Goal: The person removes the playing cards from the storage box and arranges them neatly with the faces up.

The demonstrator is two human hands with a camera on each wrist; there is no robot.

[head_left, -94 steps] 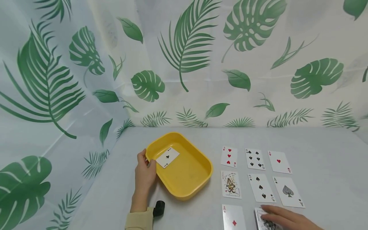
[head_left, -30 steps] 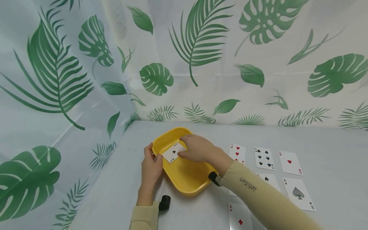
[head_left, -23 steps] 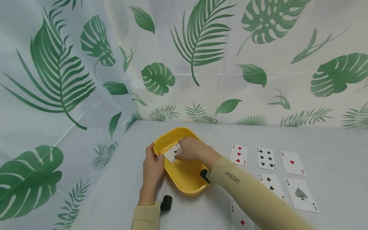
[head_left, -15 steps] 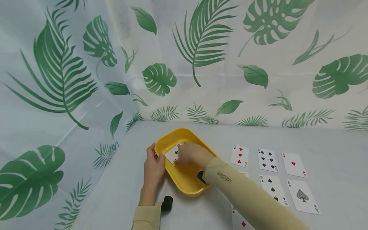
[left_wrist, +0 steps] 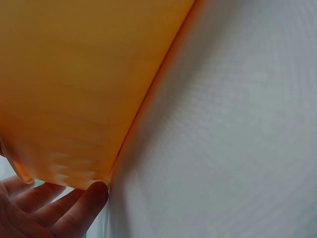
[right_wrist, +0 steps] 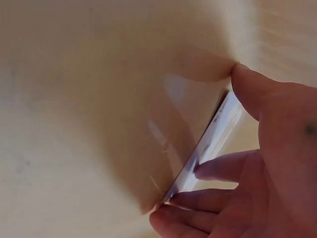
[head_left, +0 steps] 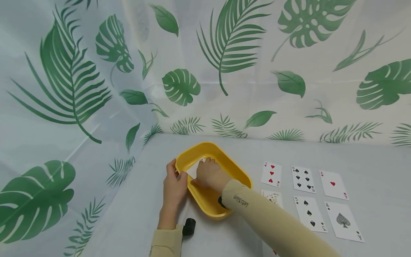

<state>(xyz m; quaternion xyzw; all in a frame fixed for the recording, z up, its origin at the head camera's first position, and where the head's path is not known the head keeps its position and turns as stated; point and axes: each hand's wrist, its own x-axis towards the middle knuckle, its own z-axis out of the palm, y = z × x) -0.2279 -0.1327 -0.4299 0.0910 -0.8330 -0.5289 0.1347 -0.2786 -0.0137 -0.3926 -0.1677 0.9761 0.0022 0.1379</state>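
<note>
A yellow tray (head_left: 236,167) stands on the pale table in the head view. My left hand (head_left: 174,187) grips its left rim; in the left wrist view the fingers (left_wrist: 81,210) lie along the tray's edge. Inside the tray, a white playing card (head_left: 192,170) shows only in part. My right hand (head_left: 210,175) covers the rest of it. In the right wrist view, the right hand's curled fingers touch the card (right_wrist: 198,153), seen almost edge-on, and the thumb is by its other end. The card's printed face is mostly hidden.
Right of the tray, face-up cards lie in rows: a three of hearts (head_left: 271,174), six of spades (head_left: 303,179), ace of hearts (head_left: 334,184), three of spades (head_left: 309,214) and ace of spades (head_left: 344,221). The right sleeve (head_left: 273,221) hides others. A leaf-print curtain (head_left: 237,89) hangs behind.
My right hand has moved from a card at the table's lower right into the tray, then closed further over the clubs card there. The left hand keeps its grip on the tray.
</note>
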